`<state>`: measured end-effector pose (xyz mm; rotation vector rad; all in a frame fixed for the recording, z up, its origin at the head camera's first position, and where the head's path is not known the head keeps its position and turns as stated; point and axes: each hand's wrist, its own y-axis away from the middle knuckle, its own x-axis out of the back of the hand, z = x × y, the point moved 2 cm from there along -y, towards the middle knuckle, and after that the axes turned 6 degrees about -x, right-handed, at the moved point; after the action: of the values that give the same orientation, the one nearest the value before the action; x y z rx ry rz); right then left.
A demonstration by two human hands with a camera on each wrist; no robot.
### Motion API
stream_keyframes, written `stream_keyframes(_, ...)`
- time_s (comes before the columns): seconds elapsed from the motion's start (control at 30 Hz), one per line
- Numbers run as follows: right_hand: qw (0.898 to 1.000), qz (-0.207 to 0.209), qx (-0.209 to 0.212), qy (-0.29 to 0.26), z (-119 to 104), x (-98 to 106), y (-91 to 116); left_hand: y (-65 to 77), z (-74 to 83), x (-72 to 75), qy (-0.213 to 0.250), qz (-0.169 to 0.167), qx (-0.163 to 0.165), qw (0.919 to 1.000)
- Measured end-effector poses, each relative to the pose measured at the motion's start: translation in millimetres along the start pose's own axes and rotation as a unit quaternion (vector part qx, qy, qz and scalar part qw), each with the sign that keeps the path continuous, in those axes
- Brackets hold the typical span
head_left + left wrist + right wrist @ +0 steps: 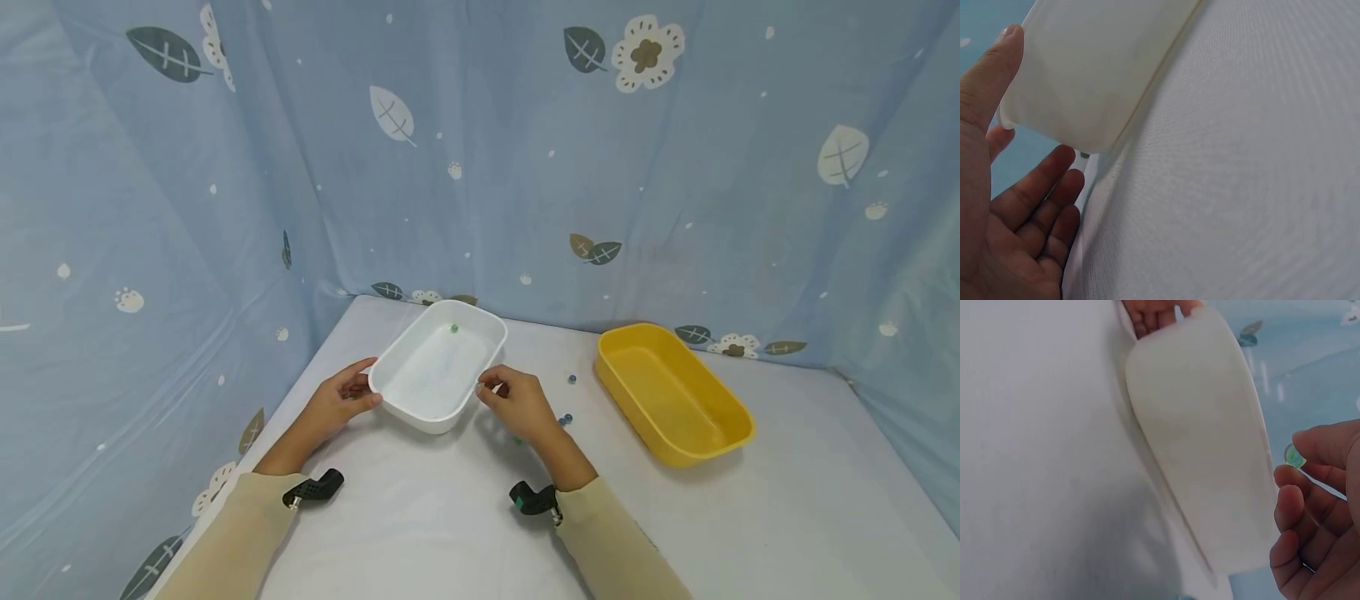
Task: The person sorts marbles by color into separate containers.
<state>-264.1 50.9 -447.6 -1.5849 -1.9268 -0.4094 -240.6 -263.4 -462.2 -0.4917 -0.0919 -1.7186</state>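
A white plastic tub (431, 375) stands on the white-covered table, with one green marble (453, 328) toward its far end. My left hand (333, 408) holds the tub's near left corner, thumb at the rim and the other fingers along the outside. In the left wrist view, the lower fingers are loosely bent beneath the corner. Close to the tub's right rim is my right hand (525, 404). It pinches a clear green marble (1295, 456) between thumb and index finger, as the right wrist view shows, with the remaining fingers curled.
A yellow tub (675, 400) stands on the right. Between the tubs lie blue marbles, one farther back (572, 379) and a pair (567, 418) nearer. Another green marble (517, 440) lies partly hidden beside my right wrist. A patterned blue curtain (487, 167) hangs behind the table.
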Motion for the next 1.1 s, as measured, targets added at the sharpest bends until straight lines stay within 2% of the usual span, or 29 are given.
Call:
stream_keyframes(0.2, 1.000, -0.008, 0.001, -0.012, -11, -6, 2, 0.5, 1.1, -0.5, -0.002, 0.004, 0.000, 1.0000)
stream_keyframes(0.43, 1.000, -0.014, 0.003, -0.012, -16, -12, 5, -4.1, -30.0, 0.0, -0.005, 0.016, -0.018, 0.9997)
stream_keyframes(0.67, 0.999, -0.024, 0.030, -0.017, -19, -16, 8, -4.9, -30.5, -0.5, -0.015, 0.017, -0.014, 0.9996)
stream_keyframes(1.1, 0.997, -0.031, 0.065, 0.011, -26, -26, 13, -3.2, -28.4, -0.9, -0.007, 0.019, -0.011, 0.9997)
